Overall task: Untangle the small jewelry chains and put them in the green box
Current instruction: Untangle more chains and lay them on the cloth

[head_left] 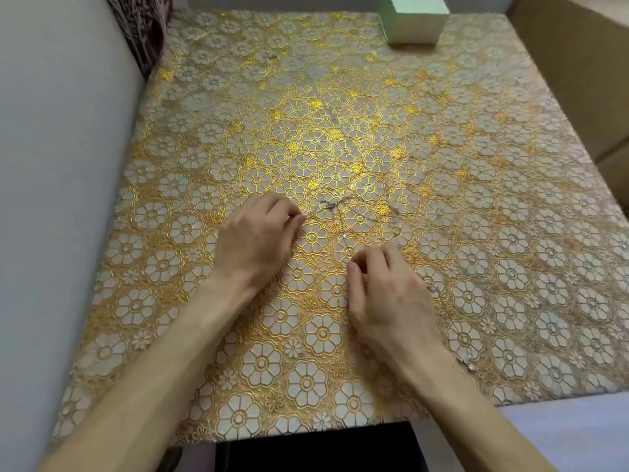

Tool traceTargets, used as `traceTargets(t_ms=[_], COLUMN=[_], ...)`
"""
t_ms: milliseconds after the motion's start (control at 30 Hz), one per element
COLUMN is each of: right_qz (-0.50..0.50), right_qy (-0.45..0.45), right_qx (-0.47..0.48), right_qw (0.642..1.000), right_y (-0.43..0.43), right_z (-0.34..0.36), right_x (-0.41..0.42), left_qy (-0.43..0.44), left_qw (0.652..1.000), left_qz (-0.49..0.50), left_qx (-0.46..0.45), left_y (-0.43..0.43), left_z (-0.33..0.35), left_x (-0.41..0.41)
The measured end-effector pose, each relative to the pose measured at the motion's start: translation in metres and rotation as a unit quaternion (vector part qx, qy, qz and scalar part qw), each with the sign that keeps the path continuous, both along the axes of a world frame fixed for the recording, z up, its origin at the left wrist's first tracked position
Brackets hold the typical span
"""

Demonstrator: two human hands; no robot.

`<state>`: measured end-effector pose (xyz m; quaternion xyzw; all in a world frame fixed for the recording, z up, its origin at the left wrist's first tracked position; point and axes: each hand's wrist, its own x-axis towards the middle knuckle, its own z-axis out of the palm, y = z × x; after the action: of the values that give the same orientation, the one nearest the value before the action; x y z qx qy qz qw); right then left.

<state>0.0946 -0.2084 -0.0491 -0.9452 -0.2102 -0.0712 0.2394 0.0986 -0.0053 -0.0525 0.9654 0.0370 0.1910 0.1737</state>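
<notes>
A gold flower-patterned cloth (211, 158) covers the table in front of me, with a pale wall (51, 165) along its left side. My left hand (258, 236) is curled, thumb and forefinger pinching a strand of the thin chains (328, 206), whose knot lies just right of my fingertips. From the knot one strand runs down toward me into my right hand (388, 298), which pinches it too. Another strand trails off rightward. The green box (413, 20) stands at the far edge, well apart.
</notes>
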Motion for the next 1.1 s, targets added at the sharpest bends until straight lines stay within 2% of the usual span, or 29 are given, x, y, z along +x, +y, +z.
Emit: traceTargets(t_ms=[167, 300, 467, 700, 800, 1000, 1100], right_qz=[0.040, 0.075, 0.092, 0.094, 0.091, 0.080, 0.112], right_qy=[-0.021, 0.012, 0.022, 0.047, 0.059, 0.065, 0.065], right_qx=[0.006, -0.015, -0.045, -0.026, -0.013, 0.063, 0.051], right_qw=[0.999, 0.997, 0.994, 0.994, 0.994, 0.993, 0.990], right_y=[-0.025, -0.044, -0.070, -0.097, -0.096, -0.070, -0.043], right_z=[0.006, 0.010, 0.008, -0.003, -0.001, 0.010, 0.009], right_x=[-0.025, -0.059, -0.095, -0.118, -0.119, -0.086, -0.050], left_qy=[0.006, 0.019, -0.006, -0.016, -0.014, 0.033, 0.043], left_qw=[1.000, 0.999, 0.997, 0.995, 0.996, 0.998, 0.995], left_qz=[-0.019, -0.041, -0.051, -0.055, -0.061, -0.015, -0.026], left_qx=[-0.001, 0.007, 0.060, 0.084, 0.060, -0.050, -0.082], left_y=[0.002, -0.004, -0.017, -0.031, -0.035, -0.036, -0.031], left_z=[0.012, 0.008, -0.001, -0.005, -0.005, 0.005, 0.005], left_x=[-0.052, -0.098, -0.150, -0.199, -0.203, -0.184, -0.152])
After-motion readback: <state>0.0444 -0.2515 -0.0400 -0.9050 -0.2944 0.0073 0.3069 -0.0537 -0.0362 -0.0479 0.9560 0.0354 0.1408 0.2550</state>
